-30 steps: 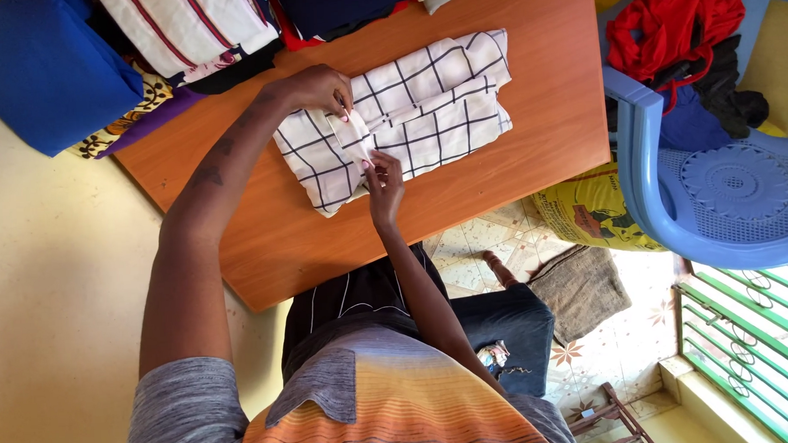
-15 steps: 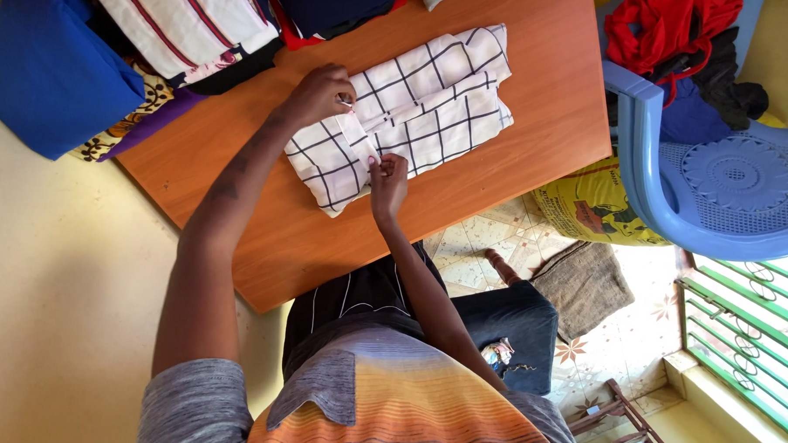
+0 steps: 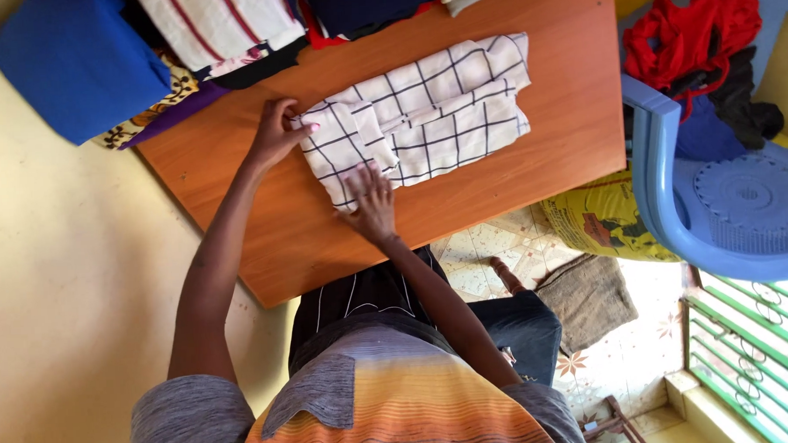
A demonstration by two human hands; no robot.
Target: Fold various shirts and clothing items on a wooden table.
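Wooden bench (image 3: 532, 182) fills the upper middle of the frame. At its centre lies a folded white checked shirt (image 3: 425, 116). The left hand (image 3: 276, 134), fingers loosely curled, touches the shirt's left edge; the right hand (image 3: 374, 200) rests flat, fingers spread, on its lower left corner.

Short-sleeved top: grey marl sleeves & collar flap, orange-yellow stripes across the body (fine lines); dark pinstriped cloth below, bare forearms.
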